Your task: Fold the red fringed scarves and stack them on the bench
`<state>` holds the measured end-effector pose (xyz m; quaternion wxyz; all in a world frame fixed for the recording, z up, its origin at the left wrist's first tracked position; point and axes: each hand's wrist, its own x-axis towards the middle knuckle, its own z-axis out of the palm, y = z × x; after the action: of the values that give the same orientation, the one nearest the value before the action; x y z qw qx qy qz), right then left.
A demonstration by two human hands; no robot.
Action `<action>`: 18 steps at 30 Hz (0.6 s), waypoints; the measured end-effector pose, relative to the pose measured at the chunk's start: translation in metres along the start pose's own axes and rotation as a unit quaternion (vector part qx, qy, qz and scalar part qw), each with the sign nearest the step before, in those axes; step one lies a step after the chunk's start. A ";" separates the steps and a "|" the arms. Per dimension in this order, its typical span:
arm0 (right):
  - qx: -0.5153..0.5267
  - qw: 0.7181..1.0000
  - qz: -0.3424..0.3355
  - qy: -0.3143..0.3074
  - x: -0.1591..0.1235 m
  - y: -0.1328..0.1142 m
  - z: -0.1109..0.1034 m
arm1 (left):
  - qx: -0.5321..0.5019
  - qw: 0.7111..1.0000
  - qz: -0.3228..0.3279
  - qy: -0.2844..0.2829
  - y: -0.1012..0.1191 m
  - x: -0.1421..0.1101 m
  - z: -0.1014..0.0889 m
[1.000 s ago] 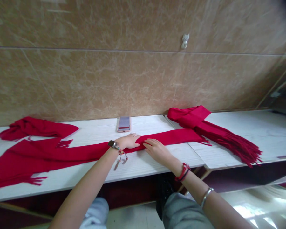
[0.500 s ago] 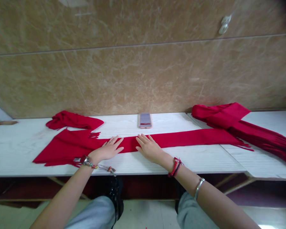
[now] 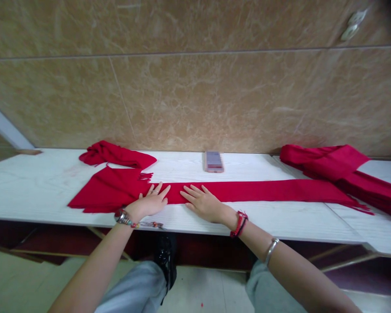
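Note:
A long red scarf [image 3: 267,191] lies folded lengthwise along the white table [image 3: 35,191], its wider fringed end at the left. My left hand [image 3: 152,201] rests flat on the scarf with fingers spread. My right hand [image 3: 202,202] lies flat beside it, fingers stretched out on the scarf's near edge. Both hands press down on the cloth and grip nothing. A watch and beaded bracelet are on my left wrist, red cords and a metal bangle on my right.
A bunched red scarf [image 3: 117,154] lies at the back left. Another red scarf [image 3: 332,160] with fringe lies at the right. A phone [image 3: 213,161] lies against the brown tiled wall. My knees and a black shoe show below the table edge.
My view has swung to the left along the table. Both hands have slid left along the scarf and flattened out, fingers now spread on the cloth.

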<state>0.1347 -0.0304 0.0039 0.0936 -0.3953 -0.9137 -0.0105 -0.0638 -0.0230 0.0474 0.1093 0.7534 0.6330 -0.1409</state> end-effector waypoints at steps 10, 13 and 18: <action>-0.066 0.996 0.063 -0.013 -0.064 0.051 -0.011 | -0.002 0.999 -0.043 0.025 0.007 0.013 0.002; -0.087 0.992 0.096 -0.010 -0.091 0.076 -0.011 | 0.005 0.996 -0.068 0.057 0.016 0.018 -0.002; -0.123 0.977 0.175 -0.002 -0.136 0.119 -0.005 | -0.006 0.993 -0.071 0.094 0.026 0.044 -0.001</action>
<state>0.3132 -0.0471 -0.0218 0.0430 -0.5572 -0.8225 -0.1057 -0.0315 0.0139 0.0323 0.0436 0.7159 0.6930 -0.0735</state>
